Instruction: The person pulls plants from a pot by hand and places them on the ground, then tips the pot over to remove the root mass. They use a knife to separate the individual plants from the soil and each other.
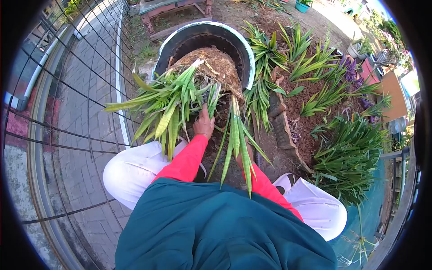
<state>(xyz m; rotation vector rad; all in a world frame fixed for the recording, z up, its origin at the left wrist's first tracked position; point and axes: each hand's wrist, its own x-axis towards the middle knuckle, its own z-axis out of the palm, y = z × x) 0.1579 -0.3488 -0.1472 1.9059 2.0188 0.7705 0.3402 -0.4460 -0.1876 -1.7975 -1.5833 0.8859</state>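
Observation:
A large dark pot with a pale rim (246, 50) lies tipped toward me, with a brown root ball (211, 65) partly out of its mouth. Long green leaves (171, 108) hang from the root ball on the left, and a second bunch (235, 135) droops in the middle. My left hand (204, 123) is at the leaves just below the root ball, its fingers closed among them; what they grip is hidden. Behind the middle bunch is my right hand (245, 155), mostly covered by leaves, so its fingers cannot be made out.
A wire fence (67, 81) runs along the left beside a paved path (90, 135). To the right, broken edging tiles (283, 128) border a soil bed (310, 121) with green and purple plants. A weathered wooden stand (148, 20) is behind the pot.

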